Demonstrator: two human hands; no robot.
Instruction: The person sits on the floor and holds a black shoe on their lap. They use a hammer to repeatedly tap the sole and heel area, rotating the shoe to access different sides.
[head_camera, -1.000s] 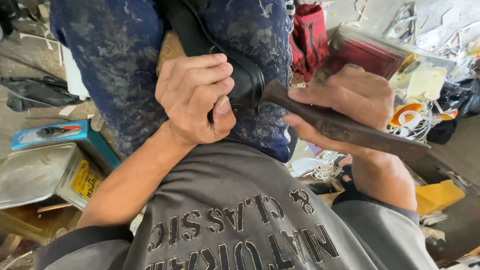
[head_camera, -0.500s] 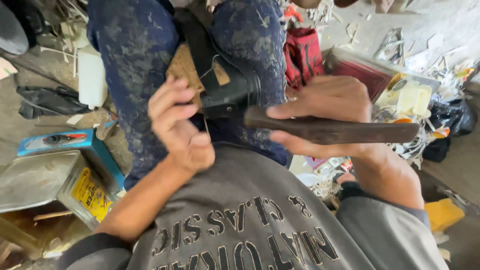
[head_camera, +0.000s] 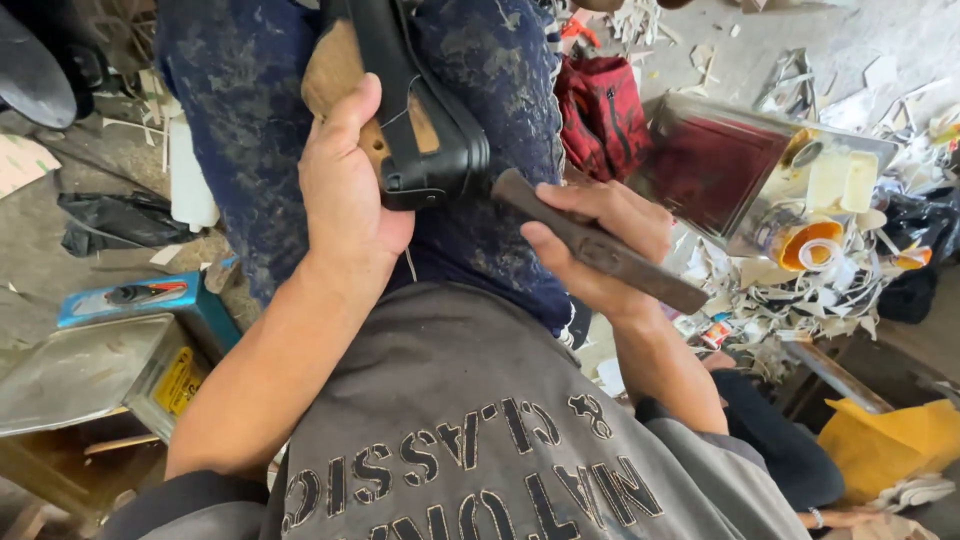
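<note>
My left hand (head_camera: 345, 190) grips the black shoe upper on its wooden last (head_camera: 400, 110), braced against my blue-trousered lap (head_camera: 250, 130); my right hand (head_camera: 600, 245) is closed around a dark hammer handle (head_camera: 600, 245) just beside the shoe's heel.

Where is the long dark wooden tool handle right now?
In the head view, the long dark wooden tool handle lies in the right hand, right of the black shoe on the lap.

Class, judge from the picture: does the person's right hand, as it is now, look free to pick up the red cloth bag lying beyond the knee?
Probably not: the right hand is closed around a dark tool handle, though nothing blocks the way to the red cloth bag.
</note>
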